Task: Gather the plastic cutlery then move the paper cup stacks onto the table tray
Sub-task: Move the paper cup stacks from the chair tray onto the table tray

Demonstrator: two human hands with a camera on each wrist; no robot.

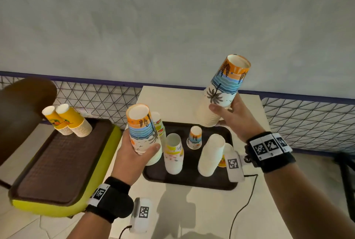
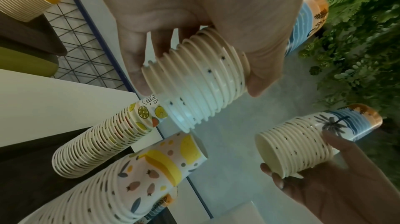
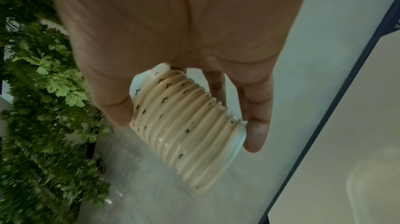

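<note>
Both hands are grasping stacks of upturned paper cups printed with palm trees and blue waves. Nearest, the left hand (image 1: 134, 154) curls fingers and thumb round the left beach-print stack (image 1: 143, 131), held upright just over the near left corner of the black tray (image 1: 188, 181). That tray lies on the white table (image 1: 172, 98) and carries several stacks standing rim-down: a lemon-print stack (image 1: 173, 156) beside the left hand, a plain white stack (image 1: 211, 155) to its right, a short beach-print stack (image 1: 195, 137) behind them, and a fruit-print stack (image 1: 159, 125) mostly hidden behind the held one. An orange cup (image 1: 222, 162) peeks out beside the white stack, partly covered by the wrist gear. To the left, apart from the table, a brown tray (image 1: 63, 158) sits on a yellow-green chair seat (image 1: 57, 210), with two yellow cup stacks (image 1: 67, 121) leaning at its far end. Farther back and higher, the right hand (image 1: 234, 115) wraps round the lower rims of the right beach-print stack (image 1: 222, 88), tilted and raised in the air above the tray's far right corner, touching nothing else. No plastic cutlery shows in any view. Behind the table runs a wire mesh fence (image 1: 96, 98) below a grey wall (image 1: 172, 17)
</note>
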